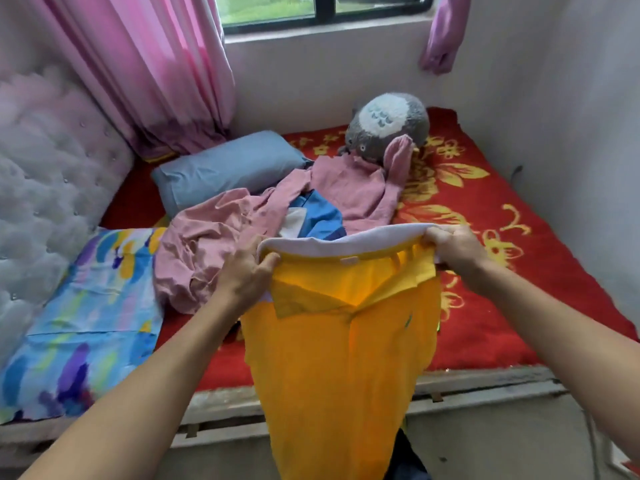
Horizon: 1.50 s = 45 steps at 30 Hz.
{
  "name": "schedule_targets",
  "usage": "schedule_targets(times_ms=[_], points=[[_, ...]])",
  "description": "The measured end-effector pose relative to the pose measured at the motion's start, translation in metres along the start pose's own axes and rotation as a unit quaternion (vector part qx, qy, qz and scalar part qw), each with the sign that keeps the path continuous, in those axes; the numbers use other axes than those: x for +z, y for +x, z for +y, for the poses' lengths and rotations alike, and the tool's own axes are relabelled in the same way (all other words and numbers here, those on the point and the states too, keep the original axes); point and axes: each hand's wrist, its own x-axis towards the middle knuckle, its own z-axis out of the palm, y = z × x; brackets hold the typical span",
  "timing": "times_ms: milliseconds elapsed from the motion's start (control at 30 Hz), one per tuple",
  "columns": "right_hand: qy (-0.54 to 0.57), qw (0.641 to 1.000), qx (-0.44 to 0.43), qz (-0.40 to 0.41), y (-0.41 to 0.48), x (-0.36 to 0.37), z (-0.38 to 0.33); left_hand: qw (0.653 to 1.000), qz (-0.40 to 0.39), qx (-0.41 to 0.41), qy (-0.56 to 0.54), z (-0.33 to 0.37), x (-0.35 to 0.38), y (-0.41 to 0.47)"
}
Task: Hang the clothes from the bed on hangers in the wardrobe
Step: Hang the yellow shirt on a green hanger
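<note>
Yellow shirt [343,358] with white collar; red blanket [485,209], yellow flowers; pink curtain [156,74].

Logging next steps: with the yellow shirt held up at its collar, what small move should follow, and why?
Probably lift the yellow polo shirt clear of the bed and turn to fetch a hanger: left hand and right hand grip its collar ends, and no hanger is in view.
</note>
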Motion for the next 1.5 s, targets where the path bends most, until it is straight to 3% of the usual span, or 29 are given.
schedule_targets(times_ms=[167,367,533,667,933,1033,1167,1233,1333,1500], points=[[-0.198,0.977,-0.007,-0.073,0.091,0.016,0.104,0.982,-0.076,-0.004,0.174,-0.048,0.103,0.067],[-0.370,0.917,-0.007,-0.150,0.184,0.040,0.183,0.970,-0.096,-0.087,0.206,-0.082,0.212,0.131],[-0.383,0.898,0.015,-0.214,0.237,0.055,0.236,0.958,-0.085,-0.141,0.233,-0.118,0.263,0.165],[-0.321,0.933,0.102,-0.128,0.274,0.058,0.281,0.956,-0.071,-0.155,0.240,-0.138,0.295,0.185],[-0.367,0.902,0.206,-0.096,0.321,0.099,0.345,0.967,-0.058,-0.165,0.187,-0.184,0.343,0.182],[-0.353,0.908,0.214,-0.071,0.323,0.105,0.340,0.965,-0.073,-0.160,0.194,-0.190,0.349,0.177],[-0.309,0.919,0.228,0.090,0.335,0.083,0.302,0.964,-0.078,-0.165,0.191,-0.191,0.339,0.187],[-0.290,0.931,0.173,0.138,0.346,0.067,0.276,0.966,-0.069,-0.170,0.180,-0.184,0.329,0.199],[-0.206,0.972,0.047,0.098,0.353,0.049,0.233,0.971,-0.056,-0.167,0.160,-0.171,0.316,0.216],[-0.145,0.988,0.020,-0.054,0.348,0.037,0.165,0.968,-0.084,-0.190,0.142,-0.169,0.308,0.230]])
